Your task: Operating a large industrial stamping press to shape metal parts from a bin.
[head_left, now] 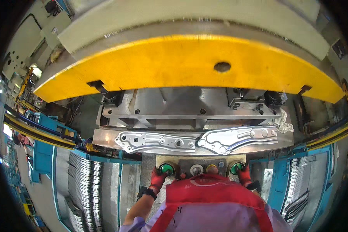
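Observation:
My left hand (157, 179), in a red glove, rests at the left green push button (166, 169) of a control box (189, 159), its fingers reaching onto the button. On the other side my right hand (244, 176), also red-gloved, touches the right green push button (236, 168). Neither hand holds a loose thing; part of the fingers is hard to see. Beyond the box, two shaped sheet-metal parts lie end to end on a steel ledge (104, 137): a left part (158, 141) with several holes, and a wider right part (236, 139) with raised ribs.
A large yellow press beam (162, 62) spans above a steel die bed (174, 102). Blue racks with stacked metal parts stand at left (96, 193) and right (297, 185). A whitish cloth (284, 123) lies at the ledge's right end. Yellow-and-black rails flank both sides.

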Tool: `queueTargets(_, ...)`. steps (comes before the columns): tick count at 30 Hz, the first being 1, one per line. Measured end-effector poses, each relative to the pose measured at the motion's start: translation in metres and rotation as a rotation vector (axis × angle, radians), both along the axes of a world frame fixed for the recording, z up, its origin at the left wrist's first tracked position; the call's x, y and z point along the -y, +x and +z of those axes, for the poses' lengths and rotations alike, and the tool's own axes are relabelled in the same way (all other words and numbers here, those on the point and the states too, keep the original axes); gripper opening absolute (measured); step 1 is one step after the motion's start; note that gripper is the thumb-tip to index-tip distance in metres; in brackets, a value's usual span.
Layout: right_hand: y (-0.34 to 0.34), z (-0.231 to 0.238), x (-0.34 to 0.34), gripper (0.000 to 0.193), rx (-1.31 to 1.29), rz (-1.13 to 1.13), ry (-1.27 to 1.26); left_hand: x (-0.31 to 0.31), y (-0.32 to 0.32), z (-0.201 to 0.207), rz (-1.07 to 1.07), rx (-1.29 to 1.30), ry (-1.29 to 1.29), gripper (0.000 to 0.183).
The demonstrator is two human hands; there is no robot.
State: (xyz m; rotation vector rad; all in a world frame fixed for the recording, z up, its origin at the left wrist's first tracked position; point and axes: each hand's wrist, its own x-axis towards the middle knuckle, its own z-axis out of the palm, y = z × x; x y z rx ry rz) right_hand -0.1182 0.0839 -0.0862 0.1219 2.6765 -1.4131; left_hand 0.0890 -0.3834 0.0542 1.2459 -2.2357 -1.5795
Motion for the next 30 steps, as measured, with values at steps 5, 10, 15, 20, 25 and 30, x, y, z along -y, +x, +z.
queueTargets(5, 0.003, 0.008, 0.004, 0.052, -0.141, 0.002, -0.01, -0.002, -0.007, 0.024, -0.052, -0.053, 0.043, 0.054)
queueTargets(10, 0.008, 0.092, 0.029, 0.07, 0.15, 0.082, -0.326, 0.004, -0.001, -0.004, -0.073, -0.044, 0.029, 0.06)
queueTargets(15, -0.026, 0.204, 0.038, 0.064, 0.278, 0.434, 0.398, 0.007, 0.009, -0.034, 0.075, -0.028, 0.263, 0.058)
queueTargets(20, -0.064, 0.308, 0.072, 0.066, -0.307, 0.581, 0.512, 0.012, 0.005, -0.035, 0.008, -0.254, 0.42, 0.059)
queueTargets(25, -0.116, 0.306, 0.094, 0.094, -0.565, 0.792, 0.949, 0.027, 0.017, -0.072, -0.052, -0.17, 0.237, 0.066)
queueTargets(30, -0.136, 0.302, 0.104, 0.105, -0.496, 0.894, 1.042, 0.016, 0.022, -0.063, -0.042, -0.152, 0.148, 0.069)
